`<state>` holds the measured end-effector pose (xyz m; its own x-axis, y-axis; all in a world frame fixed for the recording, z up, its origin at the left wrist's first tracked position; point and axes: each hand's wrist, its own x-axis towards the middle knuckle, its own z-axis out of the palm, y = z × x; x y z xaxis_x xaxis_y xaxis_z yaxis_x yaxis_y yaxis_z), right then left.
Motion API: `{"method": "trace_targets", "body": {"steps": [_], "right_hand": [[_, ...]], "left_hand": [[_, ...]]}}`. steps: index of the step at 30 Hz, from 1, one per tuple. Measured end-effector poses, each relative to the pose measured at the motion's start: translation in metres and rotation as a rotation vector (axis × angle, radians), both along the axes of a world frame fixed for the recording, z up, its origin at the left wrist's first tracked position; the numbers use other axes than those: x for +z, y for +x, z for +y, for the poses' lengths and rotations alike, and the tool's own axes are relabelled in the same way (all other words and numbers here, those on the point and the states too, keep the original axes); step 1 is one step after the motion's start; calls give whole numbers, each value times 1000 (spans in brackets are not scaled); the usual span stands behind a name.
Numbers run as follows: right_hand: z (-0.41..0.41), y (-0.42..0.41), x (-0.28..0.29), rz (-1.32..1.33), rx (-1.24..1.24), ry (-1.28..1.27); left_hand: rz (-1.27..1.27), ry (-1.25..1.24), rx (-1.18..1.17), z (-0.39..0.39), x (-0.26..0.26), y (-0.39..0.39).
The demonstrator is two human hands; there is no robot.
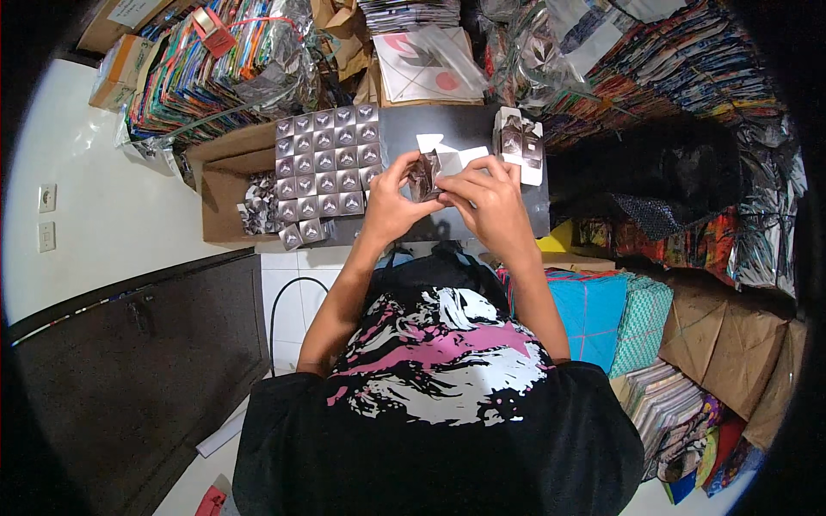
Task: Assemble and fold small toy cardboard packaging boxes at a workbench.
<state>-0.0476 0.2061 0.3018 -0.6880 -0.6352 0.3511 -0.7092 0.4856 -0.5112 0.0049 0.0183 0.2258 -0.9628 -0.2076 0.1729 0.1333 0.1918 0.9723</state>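
Above the dark table (464, 122), both hands hold a small printed carton (423, 175) whose white flaps stand open. My left hand (392, 200) grips it around its left side, thumb along the bottom. My right hand (490, 197) pinches its right edge with the fingertips, partly covering a white flap. What is inside the carton cannot be seen. Left of my hands stand rows of matching small cartons (326, 161), packed close together. Two more sit loosely at the front of the rows. To the right lies a stack of flattened cartons (520, 145).
An open cardboard box (222, 216) at the left holds small silvery pieces (259, 205). Tall stacks of colourful packaging (187, 84) crowd the back, with a tape roll (213, 31) on top. Wrapped bundles (584, 316) fill the right. A dark door (142, 361) stands at lower left.
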Motion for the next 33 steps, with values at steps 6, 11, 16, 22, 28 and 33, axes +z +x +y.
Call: {"method": "trace_targets", "body": {"steps": [6,11,16,22,28,33], "right_hand": [[1,2,-6,18,53,78],[2,-1,-5,43,54,86],[5,-3,-2,144,-108,-48],[9,-10,-6,176,-62,-59],[8,-7,-9,146,-53,-39],[6,-5,-7,92,-75,-61]], "left_hand": [[18,-249,-17,-6,1,-1],[-10,-137,-35,-5,-6,1],[-47,80,-29,-1,-1,0],[-16,100,-4,0,3,0],[-3,3,-15,-3,2,-3],[41,-22,12,-2,4,-2]]}}
